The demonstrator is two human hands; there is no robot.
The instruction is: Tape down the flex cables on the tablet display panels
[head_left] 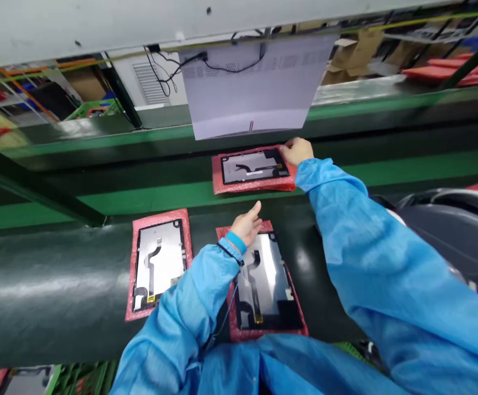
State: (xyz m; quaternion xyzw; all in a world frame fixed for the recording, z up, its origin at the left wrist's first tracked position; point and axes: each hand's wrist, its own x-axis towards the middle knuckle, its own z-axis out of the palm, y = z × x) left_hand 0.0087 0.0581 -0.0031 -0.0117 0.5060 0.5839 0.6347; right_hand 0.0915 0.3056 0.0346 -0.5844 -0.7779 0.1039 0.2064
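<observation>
At the back, my right hand (299, 150) is closed on the right edge of a tablet screen panel (247, 164), which lies on pink bubble wrap (218, 182). My left hand (247, 225) is held over the top of a nearer screen panel (263, 274); its fingers are apart and nothing is in them. A blue band and a dark cord circle that wrist. Further left lies a third screen panel (163, 263), on its own pink bubble wrap (131, 307). Each panel has its silver back and a dark ribbon cable showing.
The panels rest on a dark green bench (58, 274) with a raised green strip (160, 191) behind. A white printed sheet (251, 93) hangs above it. A green post (37, 184) slants at left; a dark grey bag-like bundle (448, 236) sits right. Green crates (86, 378) stand below.
</observation>
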